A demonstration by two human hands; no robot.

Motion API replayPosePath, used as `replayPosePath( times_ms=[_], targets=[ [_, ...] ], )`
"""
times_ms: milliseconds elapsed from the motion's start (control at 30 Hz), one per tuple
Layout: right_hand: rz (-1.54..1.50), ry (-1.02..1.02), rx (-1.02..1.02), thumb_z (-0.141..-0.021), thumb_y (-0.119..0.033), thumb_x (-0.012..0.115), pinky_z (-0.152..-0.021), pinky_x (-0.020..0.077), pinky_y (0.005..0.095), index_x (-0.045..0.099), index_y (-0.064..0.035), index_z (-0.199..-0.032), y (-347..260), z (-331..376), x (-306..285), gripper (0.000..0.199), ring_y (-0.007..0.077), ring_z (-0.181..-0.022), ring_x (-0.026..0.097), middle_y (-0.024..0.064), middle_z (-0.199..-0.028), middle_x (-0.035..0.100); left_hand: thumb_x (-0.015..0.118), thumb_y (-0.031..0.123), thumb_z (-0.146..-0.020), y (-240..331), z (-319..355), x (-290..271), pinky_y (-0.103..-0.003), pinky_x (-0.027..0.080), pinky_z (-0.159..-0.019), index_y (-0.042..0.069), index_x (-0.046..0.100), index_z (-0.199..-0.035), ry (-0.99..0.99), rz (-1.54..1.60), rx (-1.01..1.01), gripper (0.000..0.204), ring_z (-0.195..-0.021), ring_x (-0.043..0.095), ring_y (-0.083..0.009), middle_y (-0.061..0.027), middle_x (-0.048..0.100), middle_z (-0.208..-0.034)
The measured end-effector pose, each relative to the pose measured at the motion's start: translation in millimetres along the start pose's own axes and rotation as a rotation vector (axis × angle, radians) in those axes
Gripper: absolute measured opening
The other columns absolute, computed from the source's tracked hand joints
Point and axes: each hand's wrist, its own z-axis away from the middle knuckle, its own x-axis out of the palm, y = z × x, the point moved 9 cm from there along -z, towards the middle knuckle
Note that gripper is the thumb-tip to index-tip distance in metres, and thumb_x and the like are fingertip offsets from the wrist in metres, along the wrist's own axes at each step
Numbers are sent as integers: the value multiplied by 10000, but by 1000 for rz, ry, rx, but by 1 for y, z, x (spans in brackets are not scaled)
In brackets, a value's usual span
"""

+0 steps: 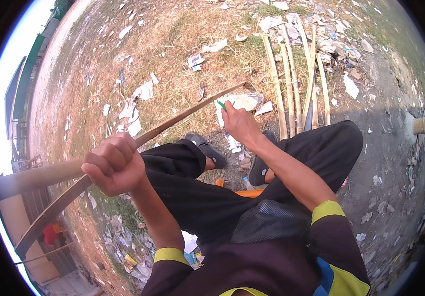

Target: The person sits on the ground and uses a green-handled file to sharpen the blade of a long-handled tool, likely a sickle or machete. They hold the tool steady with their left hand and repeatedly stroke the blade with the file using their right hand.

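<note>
Gripping a long, slightly curved brown bamboo strip (173, 120), a person seated in loose black trousers (188, 192) has the left hand (116, 163) curled tight around it between nine and ten o'clock from the lap. A thick tan bamboo pole (35, 180) lies toward nine; whether it touches the strip cannot be told. Near twelve, the right hand (239, 123) pinches a small green object (221, 104), mostly hidden by the fingers, beside the strip's far end. Should the left grip loosen, the strip could twist toward the right hand, and a rough edge sliding through could cut the bare palm. Beyond, pale split bamboo strips (277, 89) lie at one o'clock amid white paper scraps (351, 86).
</note>
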Motion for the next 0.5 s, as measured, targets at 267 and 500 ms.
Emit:
replayPosePath(
  times_ms=[267,500],
  targets=[
    [127,-14,49,-921,-177,436,-609,534,489,515,-15,-963,-3,-25,-8,185,396,-706,666,241,-728,644,310,318,-1019,-5,-6,-36,-295,181,-473,168,273,-649,118,48,-49,401,-444,123,-94,45,181,-476],
    [41,19,-43,-946,-275,432,-601,515,516,476,-29,-989,-34,1,-21,253,425,-673,642,255,-697,626,314,289,-1015,1,4,-37,-294,194,-460,160,275,-640,100,45,-60,399,-424,139,-102,37,191,-457]
  ],
)
